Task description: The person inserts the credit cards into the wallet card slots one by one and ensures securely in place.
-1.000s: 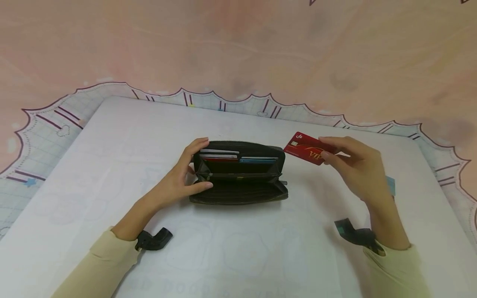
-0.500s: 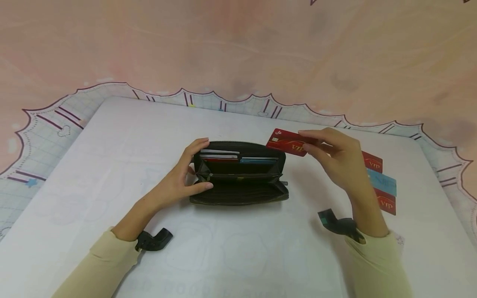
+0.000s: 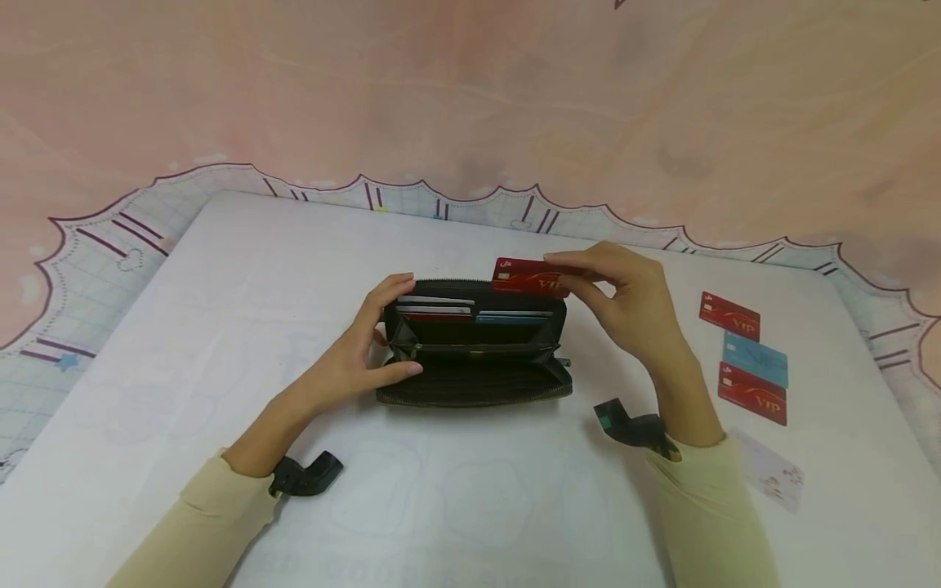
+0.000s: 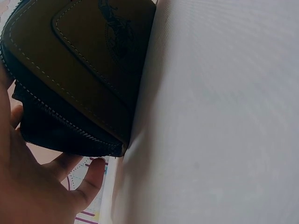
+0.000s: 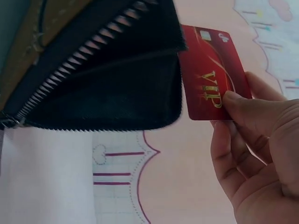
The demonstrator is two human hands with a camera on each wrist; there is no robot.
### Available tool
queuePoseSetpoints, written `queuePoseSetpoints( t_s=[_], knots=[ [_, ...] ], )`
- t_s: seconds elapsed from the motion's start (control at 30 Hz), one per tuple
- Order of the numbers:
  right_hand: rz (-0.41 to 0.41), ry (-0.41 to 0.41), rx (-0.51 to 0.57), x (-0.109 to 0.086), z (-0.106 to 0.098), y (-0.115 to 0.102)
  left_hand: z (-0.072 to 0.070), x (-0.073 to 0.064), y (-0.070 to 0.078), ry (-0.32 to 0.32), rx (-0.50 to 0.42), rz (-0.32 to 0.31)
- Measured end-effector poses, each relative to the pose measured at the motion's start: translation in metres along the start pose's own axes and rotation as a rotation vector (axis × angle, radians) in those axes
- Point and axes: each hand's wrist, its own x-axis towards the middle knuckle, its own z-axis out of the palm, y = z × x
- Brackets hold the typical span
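We see the red card (image 3: 524, 276) at the far rim of the unzipped wallet (image 3: 478, 394), right of its middle, the card's long axis nearly along the wallet's own (whether they touch, we cannot tell). The right hand (image 3: 628, 298), the nearer, pinches the card's right end between thumb and fingers; the left hand (image 3: 347, 358) grips the wallet's left end. Farther right, we find loose cards (image 3: 757, 359) on the table (image 3: 470, 523).
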Motion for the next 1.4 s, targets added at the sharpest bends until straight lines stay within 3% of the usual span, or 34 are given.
queuePoseSetpoints(
  t_s=[0.23,0.47,0.67,0.73,0.97,1.2,1.4],
  knots=[
    [-0.063,0.016,-0.033,0.002,0.010,0.001,0.000,0.001,0.000,-0.006,0.009,0.007],
    [-0.176,0.032,-0.084,0.004,0.020,-0.004,0.000,0.001,-0.003,-0.005,0.009,0.006],
    [-0.245,0.027,-0.118,0.004,0.026,-0.009,0.002,-0.001,-0.024,-0.001,0.011,0.005],
    [-0.242,0.028,-0.124,0.004,0.026,-0.009,0.003,-0.001,-0.027,-0.001,0.015,0.003],
    [-0.229,0.026,-0.144,0.002,0.025,-0.005,0.002,0.000,-0.011,-0.003,-0.001,0.022],
    [-0.216,0.021,-0.141,0.001,0.021,0.000,0.003,-0.001,-0.033,-0.005,0.006,0.013],
    [-0.175,0.014,-0.127,0.000,0.019,0.003,0.003,-0.001,-0.030,0.000,0.012,0.011]
  ],
)
